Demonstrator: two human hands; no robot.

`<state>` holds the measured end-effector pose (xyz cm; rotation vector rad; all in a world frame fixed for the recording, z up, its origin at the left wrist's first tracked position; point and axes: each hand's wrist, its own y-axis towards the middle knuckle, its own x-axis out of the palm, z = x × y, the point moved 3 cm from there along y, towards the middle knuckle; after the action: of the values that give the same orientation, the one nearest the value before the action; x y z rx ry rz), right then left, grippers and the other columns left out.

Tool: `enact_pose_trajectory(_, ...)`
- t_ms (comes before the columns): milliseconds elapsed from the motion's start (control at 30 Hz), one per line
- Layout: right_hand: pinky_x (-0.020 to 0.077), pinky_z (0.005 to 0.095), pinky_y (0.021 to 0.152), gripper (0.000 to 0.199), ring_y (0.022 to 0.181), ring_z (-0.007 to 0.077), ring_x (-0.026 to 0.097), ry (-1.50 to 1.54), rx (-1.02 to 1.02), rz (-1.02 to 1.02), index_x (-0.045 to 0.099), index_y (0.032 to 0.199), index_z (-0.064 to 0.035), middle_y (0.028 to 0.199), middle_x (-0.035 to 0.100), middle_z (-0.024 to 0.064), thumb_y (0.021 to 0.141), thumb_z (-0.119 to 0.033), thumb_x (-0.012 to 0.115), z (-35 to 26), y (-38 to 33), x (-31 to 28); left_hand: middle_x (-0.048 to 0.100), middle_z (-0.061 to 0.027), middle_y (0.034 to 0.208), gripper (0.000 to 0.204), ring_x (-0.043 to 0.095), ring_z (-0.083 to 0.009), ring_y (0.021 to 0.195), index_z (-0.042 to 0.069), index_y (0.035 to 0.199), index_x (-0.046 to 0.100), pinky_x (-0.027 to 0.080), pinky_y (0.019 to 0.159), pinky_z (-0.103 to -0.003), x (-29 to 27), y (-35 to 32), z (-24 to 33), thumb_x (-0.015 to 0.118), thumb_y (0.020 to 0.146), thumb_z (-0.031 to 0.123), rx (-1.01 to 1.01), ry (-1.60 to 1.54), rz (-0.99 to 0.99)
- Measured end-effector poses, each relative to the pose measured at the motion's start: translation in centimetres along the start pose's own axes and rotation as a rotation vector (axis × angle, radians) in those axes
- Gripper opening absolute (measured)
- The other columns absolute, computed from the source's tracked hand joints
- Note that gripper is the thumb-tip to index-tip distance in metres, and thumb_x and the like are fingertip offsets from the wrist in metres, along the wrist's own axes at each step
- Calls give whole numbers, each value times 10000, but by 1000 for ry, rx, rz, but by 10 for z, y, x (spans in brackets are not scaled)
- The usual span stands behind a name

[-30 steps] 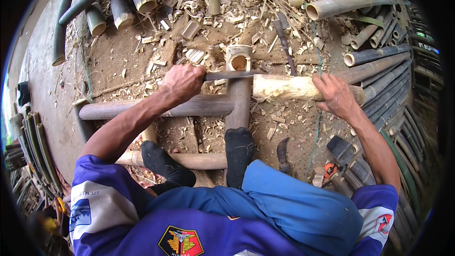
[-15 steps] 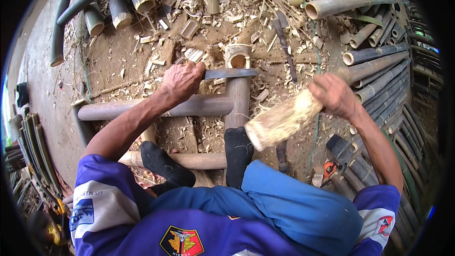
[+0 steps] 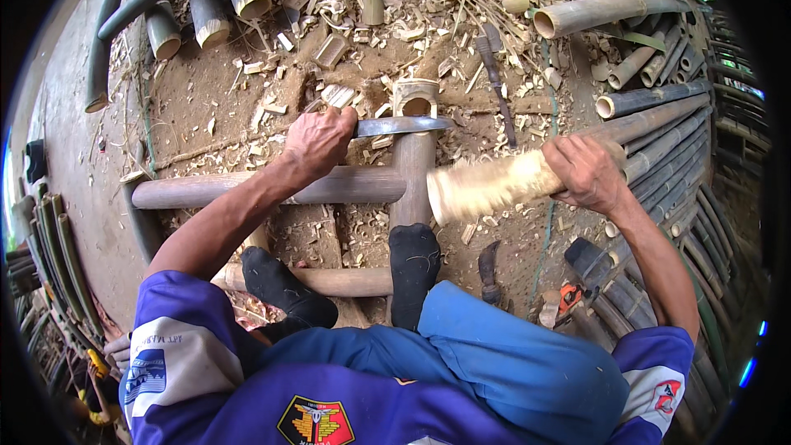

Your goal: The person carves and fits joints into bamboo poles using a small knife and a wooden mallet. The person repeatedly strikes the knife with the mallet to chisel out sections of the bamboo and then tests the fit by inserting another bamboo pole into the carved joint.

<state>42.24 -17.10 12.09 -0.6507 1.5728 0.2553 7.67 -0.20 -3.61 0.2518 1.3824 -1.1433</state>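
My left hand (image 3: 320, 142) is closed around the grip of a knife (image 3: 404, 126), its handle hidden in my fist. The flat metal blade lies across an upright bamboo post (image 3: 413, 156), just below a hole cut near the post's far end. Wrapped around one end of a thick, pale wooden mallet (image 3: 494, 189) is my right hand (image 3: 583, 171). Frayed, battered fibres cover the mallet's side, and its free end hovers to the right of the post, apart from the blade. A bamboo crossbar (image 3: 268, 187) joins the post from the left.
My black-socked foot (image 3: 414, 268) presses on the post; the other sits by a lower bamboo bar (image 3: 354, 282). A long knife (image 3: 497, 86) and a curved blade (image 3: 489, 272) lie on the chip-strewn ground. Bamboo poles (image 3: 659, 107) are stacked at right, near an orange tool (image 3: 568, 298).
The mallet's free end has swung up and away from me, levelling out, while my right hand shifted slightly right and nearer. The curved blade is more exposed. My left hand and knife stay nearly still.
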Motion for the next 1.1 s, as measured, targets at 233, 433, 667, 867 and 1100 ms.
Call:
enact_pose_trajectory(233,568,458,811,885,948,348,677,86,454,-21,458,1387,-29,1076,651,184,651,-218,910,5,3,-9,736,-72,754,295,663,-157,585,38,1047,779,558,534,-332,-29,23,-27,803,885,283,214,-705,-51)
enact_pose_trajectory(433,509,408,1003,753,1138,323,673,632,733,248,422,1435,24,1262,650,255,836,-222,806,-3,19,-22,638,-54,589,564,584,-142,479,75,986,796,450,437,-323,-42,36,-39,611,961,607,215,-707,-53)
enact_pose_trajectory(667,510,437,1032,869,1157,364,650,897,840,281,351,1497,100,1323,607,293,847,-275,789,-25,33,0,582,-60,531,554,535,-182,444,82,848,787,422,425,-386,-37,38,-27,582,994,576,215,-291,121)
enact_pose_trajectory(867,529,489,997,785,1130,363,661,766,834,11,434,1423,59,1305,618,297,816,-300,779,-39,29,15,636,-106,593,575,620,-225,511,38,789,743,488,459,-396,-34,42,-29,609,965,568,135,-276,32)
enact_pose_trajectory(1100,527,461,996,770,1129,342,649,876,972,-234,439,1436,37,1235,641,252,820,-294,761,-43,33,6,632,-117,587,568,628,-239,525,31,781,740,510,498,-414,-36,44,-29,633,958,560,137,-334,-7)
